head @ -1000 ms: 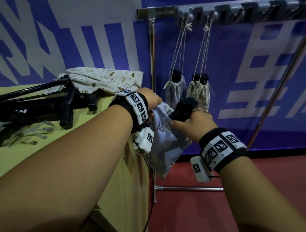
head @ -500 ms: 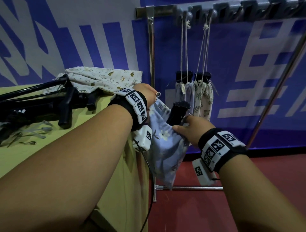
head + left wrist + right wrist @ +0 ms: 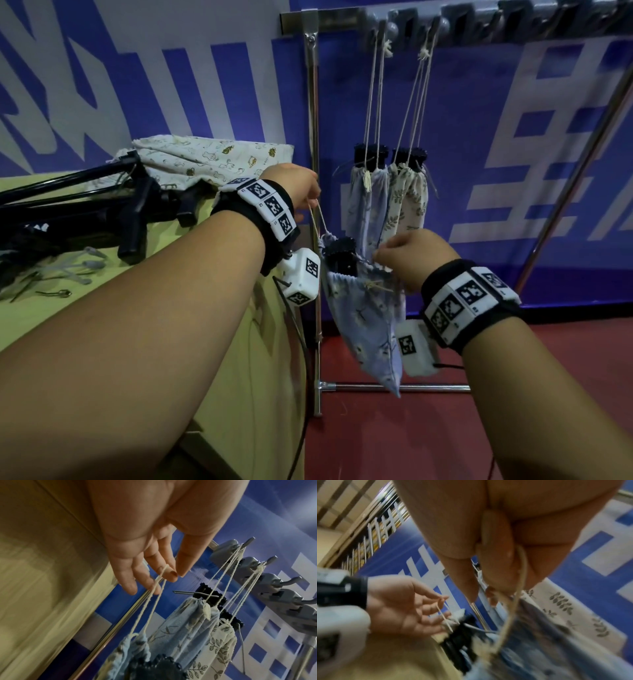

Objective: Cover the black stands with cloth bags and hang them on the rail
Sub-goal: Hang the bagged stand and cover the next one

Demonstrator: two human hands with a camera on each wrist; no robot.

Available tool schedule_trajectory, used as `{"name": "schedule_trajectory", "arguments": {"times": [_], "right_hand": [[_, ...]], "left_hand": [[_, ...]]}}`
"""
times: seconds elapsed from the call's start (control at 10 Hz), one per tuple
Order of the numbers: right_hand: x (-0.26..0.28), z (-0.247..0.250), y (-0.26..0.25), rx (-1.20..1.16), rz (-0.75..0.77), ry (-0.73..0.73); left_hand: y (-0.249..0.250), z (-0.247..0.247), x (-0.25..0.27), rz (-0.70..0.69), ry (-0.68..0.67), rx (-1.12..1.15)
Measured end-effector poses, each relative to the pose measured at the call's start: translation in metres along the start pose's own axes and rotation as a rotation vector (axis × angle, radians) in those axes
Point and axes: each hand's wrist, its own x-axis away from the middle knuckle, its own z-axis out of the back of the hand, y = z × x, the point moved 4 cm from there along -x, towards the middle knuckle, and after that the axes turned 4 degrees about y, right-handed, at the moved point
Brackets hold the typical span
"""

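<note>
A light blue flowered cloth bag (image 3: 363,318) hangs between my hands in front of the rack, and the ridged top of a black stand (image 3: 339,251) pokes out of its gathered mouth. My left hand (image 3: 310,202) pinches the cream drawstring (image 3: 317,219) on the bag's left; the cord loops over a fingertip (image 3: 165,573). My right hand (image 3: 380,255) pinches the drawstring on the bag's right, and the cord (image 3: 520,574) runs through its curled fingers. Two bagged stands, one blue (image 3: 368,205) and one leaf-print (image 3: 409,202), hang by their strings from hooks on the rail (image 3: 411,20).
More black stands (image 3: 68,212) and a pile of patterned cloth bags (image 3: 212,161) lie on the yellow-green table (image 3: 102,325) at left. The rack's upright post (image 3: 313,137) stands just behind my left hand. Several free hooks (image 3: 283,585) continue along the rail to the right.
My right hand has let go of the stand's top and taken the right drawstring. The left hand moved from the bag's mouth to the left cord. The mouth has gathered round the stand.
</note>
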Motion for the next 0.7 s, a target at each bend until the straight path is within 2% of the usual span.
{"name": "schedule_trajectory", "arguments": {"times": [0.1, 0.2, 0.3, 0.4, 0.5, 0.6, 0.7], "right_hand": [[0.003, 0.005, -0.008, -0.322, 0.022, 0.035], [0.005, 0.003, -0.016, -0.654, 0.064, 0.017], [0.008, 0.005, -0.026, -0.868, 0.128, 0.016], [0.013, 0.011, -0.035, -1.008, 0.206, 0.005], [0.017, 0.019, -0.041, -1.004, 0.320, 0.029], [0.018, 0.021, -0.042, -0.979, 0.412, 0.044], [0.018, 0.019, -0.042, -0.896, 0.441, 0.084]], "left_hand": [[-0.001, -0.002, 0.000, -0.047, -0.035, -0.001], [-0.002, -0.005, 0.002, -0.048, -0.076, 0.120], [-0.001, -0.006, 0.007, -0.071, -0.095, 0.208], [0.003, -0.009, 0.010, -0.156, -0.159, 0.272], [0.007, -0.009, 0.014, -0.225, -0.202, 0.279], [0.010, -0.009, 0.018, -0.238, -0.220, 0.317], [0.008, -0.008, 0.018, -0.210, -0.213, 0.344]]}}
